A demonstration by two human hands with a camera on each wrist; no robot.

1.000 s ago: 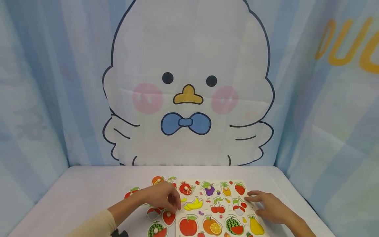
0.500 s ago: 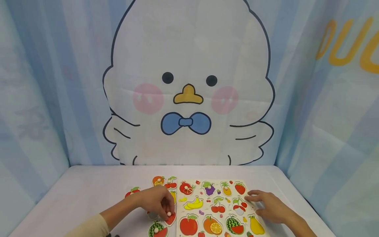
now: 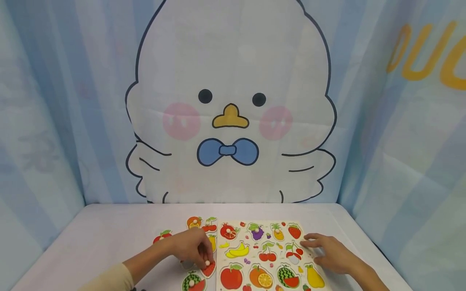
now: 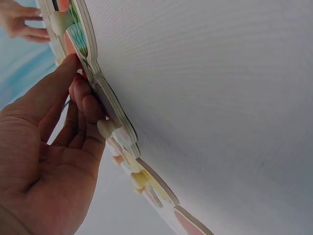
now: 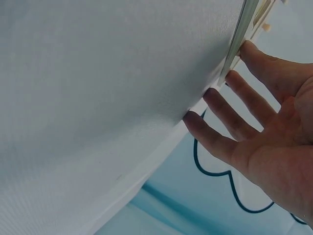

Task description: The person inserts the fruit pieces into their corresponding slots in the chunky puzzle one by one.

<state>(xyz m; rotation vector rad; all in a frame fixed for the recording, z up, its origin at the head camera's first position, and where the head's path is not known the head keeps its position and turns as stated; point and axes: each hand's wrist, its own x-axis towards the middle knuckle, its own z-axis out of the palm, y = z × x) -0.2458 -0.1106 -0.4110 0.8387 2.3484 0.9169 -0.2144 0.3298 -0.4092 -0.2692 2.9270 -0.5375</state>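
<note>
My left hand is at the strawberry puzzle piece, thumb and fingertips pinching by its pale knob. The piece lies on the table, left of the fruit puzzle board. In the left wrist view, the thumb and index finger of that hand come together just below the watermelon piece. My right hand rests at the board's right edge with its fingers spread. Seen from the right wrist, this hand touches the board edge with its thumb, while other fingertips meet the table.
Loose knobbed pieces surround the left hand: an orange, cherries, an apple and a watermelon. On the board, pomegranate, grapes and pineapple carry knobs. A cartoon-printed curtain hangs behind the table.
My left hand has moved left and nearer, from the board's left edge to the strawberry piece, and has stayed there over the last half second. The right hand keeps its place.
</note>
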